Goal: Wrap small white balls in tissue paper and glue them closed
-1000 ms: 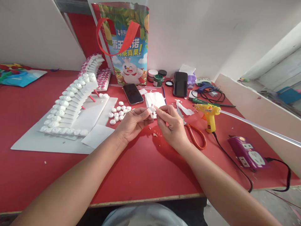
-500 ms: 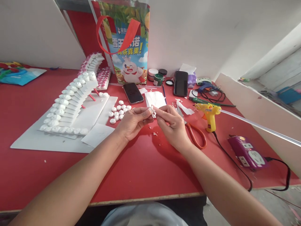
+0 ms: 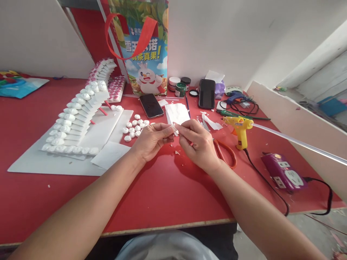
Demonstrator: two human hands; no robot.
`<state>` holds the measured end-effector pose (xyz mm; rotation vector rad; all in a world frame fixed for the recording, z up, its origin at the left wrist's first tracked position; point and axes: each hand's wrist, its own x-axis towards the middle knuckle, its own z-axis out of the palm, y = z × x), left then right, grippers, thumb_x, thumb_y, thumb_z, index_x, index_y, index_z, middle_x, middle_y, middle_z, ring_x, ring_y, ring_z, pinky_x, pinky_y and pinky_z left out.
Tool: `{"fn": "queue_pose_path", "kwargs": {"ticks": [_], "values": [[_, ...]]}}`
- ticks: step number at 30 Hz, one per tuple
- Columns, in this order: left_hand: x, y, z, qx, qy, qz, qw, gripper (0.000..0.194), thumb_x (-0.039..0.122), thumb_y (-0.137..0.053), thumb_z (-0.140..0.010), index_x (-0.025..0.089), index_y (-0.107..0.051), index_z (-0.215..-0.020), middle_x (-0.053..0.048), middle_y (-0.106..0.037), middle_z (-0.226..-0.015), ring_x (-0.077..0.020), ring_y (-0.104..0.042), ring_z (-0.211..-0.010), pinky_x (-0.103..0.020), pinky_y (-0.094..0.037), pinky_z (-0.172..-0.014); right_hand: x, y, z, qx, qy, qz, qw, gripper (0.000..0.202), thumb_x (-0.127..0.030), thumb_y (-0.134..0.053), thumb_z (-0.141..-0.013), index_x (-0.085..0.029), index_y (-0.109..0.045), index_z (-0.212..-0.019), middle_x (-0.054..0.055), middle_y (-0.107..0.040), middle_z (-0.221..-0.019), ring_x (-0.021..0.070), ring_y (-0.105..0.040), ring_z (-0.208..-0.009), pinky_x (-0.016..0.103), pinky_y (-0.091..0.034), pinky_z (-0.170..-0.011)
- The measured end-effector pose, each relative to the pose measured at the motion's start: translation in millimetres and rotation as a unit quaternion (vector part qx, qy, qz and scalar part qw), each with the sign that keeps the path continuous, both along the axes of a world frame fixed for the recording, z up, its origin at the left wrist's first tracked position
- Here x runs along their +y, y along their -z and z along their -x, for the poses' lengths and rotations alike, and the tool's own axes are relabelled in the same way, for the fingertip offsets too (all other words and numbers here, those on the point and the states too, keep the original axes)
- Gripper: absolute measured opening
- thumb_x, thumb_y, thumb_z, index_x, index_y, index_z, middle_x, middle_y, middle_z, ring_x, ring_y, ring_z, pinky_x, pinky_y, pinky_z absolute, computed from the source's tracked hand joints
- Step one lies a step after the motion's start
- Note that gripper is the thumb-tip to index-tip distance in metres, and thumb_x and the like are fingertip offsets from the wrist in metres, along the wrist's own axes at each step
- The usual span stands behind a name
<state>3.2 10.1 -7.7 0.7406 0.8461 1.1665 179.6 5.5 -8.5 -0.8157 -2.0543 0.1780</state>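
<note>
My left hand (image 3: 155, 140) pinches a small white paper piece (image 3: 175, 130) between thumb and fingers. My right hand (image 3: 197, 142) closes on the other side of the same piece, its fingertips against it. Just behind the fingers lies a stack of white paper sheets (image 3: 177, 112). Several small white paper rosettes (image 3: 131, 130) are grouped on the red table left of my left hand. Further left, a curved white stepped model (image 3: 78, 119) edged with similar rosettes stands on a white board (image 3: 29, 159). Tiny paper scraps (image 3: 177, 152) lie below my hands.
Orange-handled scissors (image 3: 230, 159) lie beside my right hand. A yellow glue gun (image 3: 241, 131), purple power strip (image 3: 284, 171) and cables are at the right. Behind are two phones (image 3: 151, 105) (image 3: 206, 94), paint jars (image 3: 180, 89) and a tall printed bag (image 3: 148, 54).
The view has shifted slightly, so the table items appear a little further left. Both hands stay together on the white piece, with the fingers slightly moved around it.
</note>
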Motion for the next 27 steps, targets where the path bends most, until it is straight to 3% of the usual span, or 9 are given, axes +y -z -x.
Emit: {"fn": "queue_pose_path", "kwargs": {"ticks": [11,18,22,27], "values": [[-0.6,3.3,1.1,0.004,0.025,-0.013,1.000,0.038,0.036,-0.098,-0.058,0.013,-0.069,-0.065,0.000,-0.062,-0.059,-0.0097,-0.056,-0.058,-0.026,-0.050,-0.063,1.9,-3.3,-5.2,-0.091,-0.008,-0.035,0.995,0.036,-0.016,-0.046,-0.097,-0.018,-0.070,-0.124,0.012,-0.065,-0.101,0.0193,-0.062,-0.080,0.032,-0.053,-0.071],[-0.1,7.3,4.2,0.000,0.057,-0.001,0.998,0.040,0.039,-0.096,-0.063,0.013,-0.066,-0.065,0.000,-0.061,-0.062,-0.0092,-0.056,-0.060,-0.023,-0.049,-0.063,0.3,-2.9,-3.2,-0.127,0.011,-0.081,0.989,0.028,-0.015,-0.048,-0.095,-0.013,-0.072,-0.109,0.010,-0.064,-0.091,0.0168,-0.056,-0.070,0.029,-0.047,-0.062],[0.8,6.7,4.6,0.006,0.061,0.015,0.998,0.041,0.039,-0.096,-0.061,0.013,-0.065,-0.064,0.000,-0.060,-0.062,-0.0088,-0.057,-0.059,-0.022,-0.049,-0.062,-3.4,3.4,3.3,-0.011,0.010,0.000,1.000,0.031,-0.013,-0.049,-0.094,-0.015,-0.074,-0.111,0.009,-0.064,-0.093,0.0145,-0.060,-0.073,0.027,-0.049,-0.064],[2.2,7.4,5.2,0.008,0.055,0.030,0.998,0.041,0.039,-0.097,-0.059,0.012,-0.067,-0.065,0.000,-0.060,-0.062,-0.0087,-0.055,-0.059,-0.023,-0.050,-0.063,-6.6,4.3,10.3,0.079,0.015,0.129,0.988,0.033,-0.013,-0.050,-0.090,-0.019,-0.080,-0.104,0.004,-0.063,-0.084,0.0111,-0.057,-0.067,0.025,-0.047,-0.062]]}}
